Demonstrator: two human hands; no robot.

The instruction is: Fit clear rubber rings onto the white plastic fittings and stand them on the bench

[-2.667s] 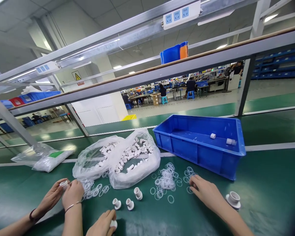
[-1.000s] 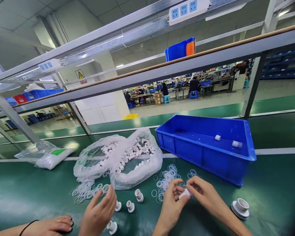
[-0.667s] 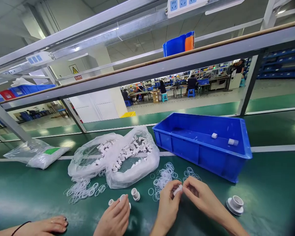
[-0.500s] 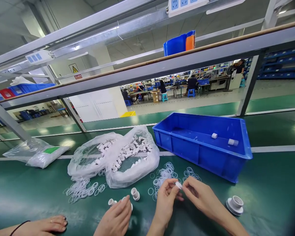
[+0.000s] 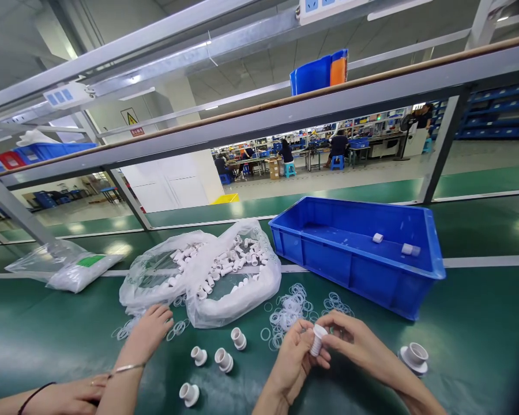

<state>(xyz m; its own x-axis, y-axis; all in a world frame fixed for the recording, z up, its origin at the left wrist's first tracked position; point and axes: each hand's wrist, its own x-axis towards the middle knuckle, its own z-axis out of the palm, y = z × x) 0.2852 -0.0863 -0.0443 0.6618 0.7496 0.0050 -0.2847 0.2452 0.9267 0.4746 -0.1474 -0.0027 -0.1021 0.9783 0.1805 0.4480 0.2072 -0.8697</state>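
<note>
Between my hands is a white plastic threaded fitting (image 5: 318, 341), held with its wider end up. My left hand (image 5: 293, 356) is closed around its lower part with thumb and fingers. From the other side, my right hand (image 5: 350, 340) pinches its upper rim. Just behind my hands lies a loose pile of thin clear rings (image 5: 290, 308), with a smaller ring pile (image 5: 337, 304) to its right. A white flanged fitting (image 5: 415, 356) stands on the green table, right of my right forearm.
A co-worker's hand (image 5: 151, 328) reaches over rings at left. Several white fittings (image 5: 224, 360) stand on the table between us. Behind are open plastic bags (image 5: 231, 308) of white fittings, a sealed bag (image 5: 78, 274) and a blue bin (image 5: 367, 274) holding a few white pieces.
The fitting in my hands has turned and now shows its threaded side. The co-worker's hand has moved left from the standing fittings to the rings, uncovering the fittings.
</note>
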